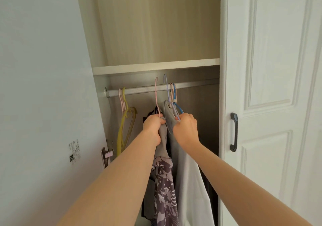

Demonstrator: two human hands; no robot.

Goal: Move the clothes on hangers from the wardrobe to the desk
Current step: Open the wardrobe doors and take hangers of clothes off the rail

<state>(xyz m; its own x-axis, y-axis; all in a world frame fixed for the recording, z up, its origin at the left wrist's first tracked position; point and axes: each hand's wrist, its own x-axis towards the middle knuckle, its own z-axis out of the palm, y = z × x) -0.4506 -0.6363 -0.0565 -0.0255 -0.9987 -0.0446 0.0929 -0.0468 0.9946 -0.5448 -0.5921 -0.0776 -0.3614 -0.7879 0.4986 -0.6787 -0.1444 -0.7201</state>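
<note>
Inside the open wardrobe a metal rail (139, 89) runs under a shelf. My left hand (153, 126) grips a pink hanger (156, 93) whose hook is raised above the rail; a grey garment and a purple patterned garment (164, 187) hang below it. My right hand (185, 130) grips a lilac hanger (167, 90), its hook also lifted above the rail, with a grey garment (169, 119) on it. A blue hanger (174, 95) and another pink one still sit on the rail beside it. A white garment (193, 191) hangs lower right.
Several bare pink and yellow hangers (125, 114) hang at the rail's left end. The white wardrobe door (271, 103) with a dark handle (234, 132) stands shut on the right. The open door's inner face (43, 103) is at left. An empty shelf (155, 66) sits above the rail.
</note>
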